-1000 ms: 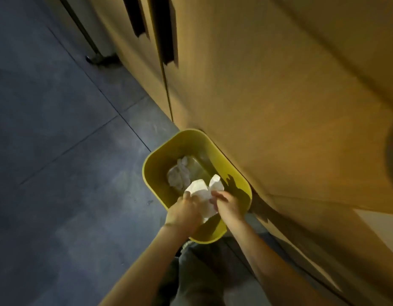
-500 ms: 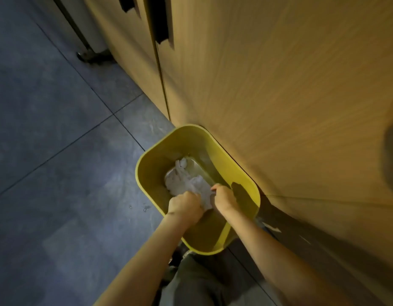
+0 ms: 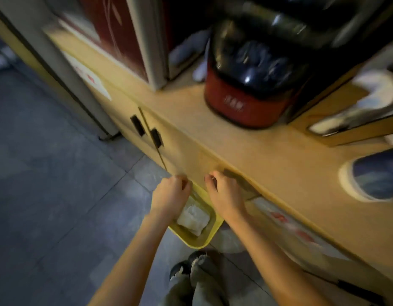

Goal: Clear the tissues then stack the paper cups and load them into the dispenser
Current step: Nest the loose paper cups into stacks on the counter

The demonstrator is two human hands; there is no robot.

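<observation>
My hands — left hand (image 3: 171,193), right hand (image 3: 224,191) — hang loosely curled and hold nothing above the yellow bin (image 3: 197,239), tissues (image 3: 192,217) inside. A cup (image 3: 376,175) lies blurred at right on the tabletop (image 3: 279,160) — nearer my right hand.

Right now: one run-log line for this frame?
phase: tissues binned | tissues: in yellow bin | left hand: empty, above bin | right hand: empty | cups: none identifiable
</observation>
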